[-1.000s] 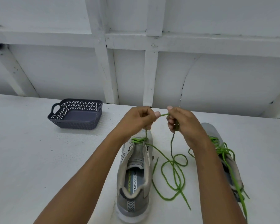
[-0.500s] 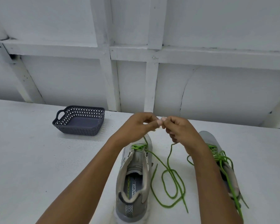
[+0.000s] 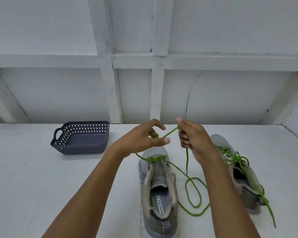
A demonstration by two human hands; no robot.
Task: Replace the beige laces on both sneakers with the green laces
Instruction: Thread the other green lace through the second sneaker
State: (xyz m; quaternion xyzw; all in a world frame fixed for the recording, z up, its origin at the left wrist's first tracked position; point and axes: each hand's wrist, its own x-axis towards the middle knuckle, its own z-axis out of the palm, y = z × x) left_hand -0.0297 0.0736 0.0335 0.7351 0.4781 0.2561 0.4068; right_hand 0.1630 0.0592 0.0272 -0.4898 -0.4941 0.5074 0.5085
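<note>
The right hand (image 3: 191, 140) is raised above the tabletop (image 3: 33, 177), its grip clamped on the green lace (image 3: 187, 162). Thumb and forefinger pinch the cord at the top of the fist and the other fingers curl in below.

From that pinch a short, taut stretch of lace slants down to the left hand (image 3: 143, 141), which hangs just beside it. The left thumb and forefinger stand apart, and a bit of green lies over a curled finger behind them. Whether that finger actually holds the cord, I cannot tell.

Below the right fist the lace drops straight down, then lies in slack loops on the tabletop between the two shoes. It is a thin, round cord in bright green.

The middle sneaker (image 3: 156, 186) stands under the hands with its toe pointing away. It is grey mesh with a beige collar and a printed insole, and the lace is threaded only through the eyelets nearest the toe.

The right-hand sneaker (image 3: 239, 179) leans slightly, partly behind the right forearm. Its second green lace (image 3: 244, 169) is run up the eyelets, with one tail trailing toward the near edge.

Off to the left sits a dark blue-grey plastic basket (image 3: 79, 149) with perforated walls and a loop handle. Behind everything is a white painted wall (image 3: 136, 57) with timber framing.
</note>
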